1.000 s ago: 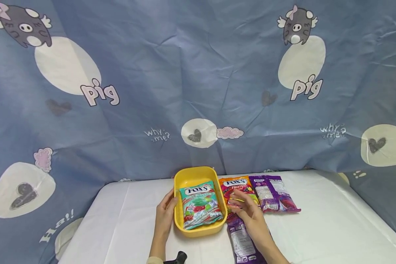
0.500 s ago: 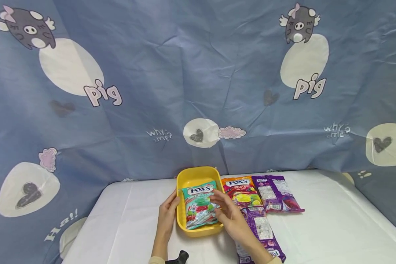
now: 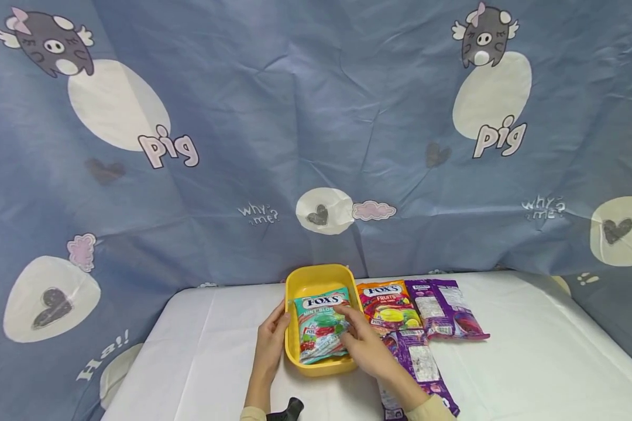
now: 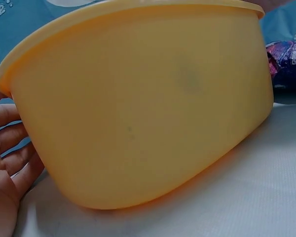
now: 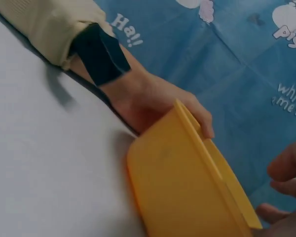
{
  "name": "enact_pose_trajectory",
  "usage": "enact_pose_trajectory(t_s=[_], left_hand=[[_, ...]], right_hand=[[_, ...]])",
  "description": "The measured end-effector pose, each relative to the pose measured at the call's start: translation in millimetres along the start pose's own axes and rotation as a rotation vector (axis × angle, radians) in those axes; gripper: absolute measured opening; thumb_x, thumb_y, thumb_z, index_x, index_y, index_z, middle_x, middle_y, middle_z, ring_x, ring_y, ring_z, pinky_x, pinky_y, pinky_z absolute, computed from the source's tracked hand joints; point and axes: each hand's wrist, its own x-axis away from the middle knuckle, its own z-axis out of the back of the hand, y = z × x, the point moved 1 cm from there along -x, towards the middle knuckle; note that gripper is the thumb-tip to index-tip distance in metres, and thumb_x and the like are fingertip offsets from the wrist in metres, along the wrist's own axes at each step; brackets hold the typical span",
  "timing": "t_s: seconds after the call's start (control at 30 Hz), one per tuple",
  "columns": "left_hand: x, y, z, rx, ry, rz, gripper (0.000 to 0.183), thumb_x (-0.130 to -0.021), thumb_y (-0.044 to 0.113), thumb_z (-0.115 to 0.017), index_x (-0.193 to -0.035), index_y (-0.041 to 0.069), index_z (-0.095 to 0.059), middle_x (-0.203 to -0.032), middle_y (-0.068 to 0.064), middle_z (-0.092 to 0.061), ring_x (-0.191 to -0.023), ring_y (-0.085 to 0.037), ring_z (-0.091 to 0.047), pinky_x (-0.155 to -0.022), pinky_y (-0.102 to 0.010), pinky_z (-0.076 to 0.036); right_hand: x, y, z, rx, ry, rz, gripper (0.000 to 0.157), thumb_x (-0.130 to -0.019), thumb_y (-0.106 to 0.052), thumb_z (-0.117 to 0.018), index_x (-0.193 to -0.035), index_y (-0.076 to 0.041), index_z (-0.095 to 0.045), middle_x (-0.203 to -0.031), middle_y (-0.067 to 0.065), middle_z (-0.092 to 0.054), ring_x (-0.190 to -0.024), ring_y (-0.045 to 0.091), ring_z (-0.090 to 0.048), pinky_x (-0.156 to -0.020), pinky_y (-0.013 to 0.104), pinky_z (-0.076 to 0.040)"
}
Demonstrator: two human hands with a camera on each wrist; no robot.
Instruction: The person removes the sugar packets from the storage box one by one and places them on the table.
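A yellow plastic container (image 3: 323, 369) stands on the white-covered table in the head view. Inside lies a teal bag of Fox's mint blossom candy (image 3: 318, 324), leaning toward the near end. My left hand (image 3: 270, 339) holds the container's left wall, thumb hooked over the rim and fingers along the outside, as the right wrist view also shows. Over the container's right rim reaches my right hand (image 3: 367, 348), its bent, spread fingers close over the candy bag and covering part of it. The right wrist view has those fingers (image 5: 288, 165) apart beside the rim.
Right of the container lie an orange Fox's fruits candy bag (image 3: 388, 307), a purple candy bag (image 3: 445, 307) beside it, and another purple bag (image 3: 423, 365) nearer, partly under my right forearm. A blue pig-print cloth (image 3: 316, 146) hangs behind. A black object (image 3: 294, 407) shows at the bottom edge.
My right hand has moved left from above the fruits bag to over the mint bag in the container. My left hand keeps its hold, and the whole head view has shifted slightly.
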Motion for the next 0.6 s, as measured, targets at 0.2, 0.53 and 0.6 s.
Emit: enact_pose_trajectory(t_s=[0.2, 0.53, 0.6], left_hand=[[-1.0, -0.2, -1.1, 0.012, 0.006, 0.006, 0.041, -0.09, 0.028, -0.047, -0.131, 0.023, -0.043, -0.136, 0.006, -0.042, -0.125, -0.011, -0.04, -0.1, -0.028, -0.038], [-0.5, -1.2, -0.1, 0.036, 0.007, 0.015, 0.042, -0.089, 0.026, -0.05, -0.13, 0.024, -0.044, -0.135, 0.006, -0.043, -0.125, -0.011, -0.04, -0.1, -0.028, -0.037], [-0.2, -0.4, 0.2, 0.033, 0.006, 0.015, 0.042, -0.089, 0.026, -0.049, -0.13, 0.023, -0.044, -0.135, 0.007, -0.043, -0.125, -0.011, -0.04, -0.101, -0.028, -0.036]], right_hand=[[-9.1, -2.5, -1.7, 0.094, 0.0, 0.001, 0.049, -0.086, -0.012, -0.047, -0.133, -0.021, -0.035, -0.138, 0.012, -0.031, -0.124, 0.036, -0.033, -0.097, 0.057, -0.032], [-23.1, 3.1, -10.3, 0.15, 0.05, -0.014, 0.051, -0.086, -0.014, -0.049, -0.135, -0.017, -0.033, -0.142, 0.015, -0.022, -0.128, 0.035, -0.029, -0.102, 0.057, -0.026], [-25.6, 3.8, -11.7, 0.162, 0.052, -0.01, 0.051, -0.086, -0.014, -0.048, -0.135, -0.015, -0.033, -0.142, 0.016, -0.021, -0.127, 0.036, -0.03, -0.101, 0.057, -0.027]])
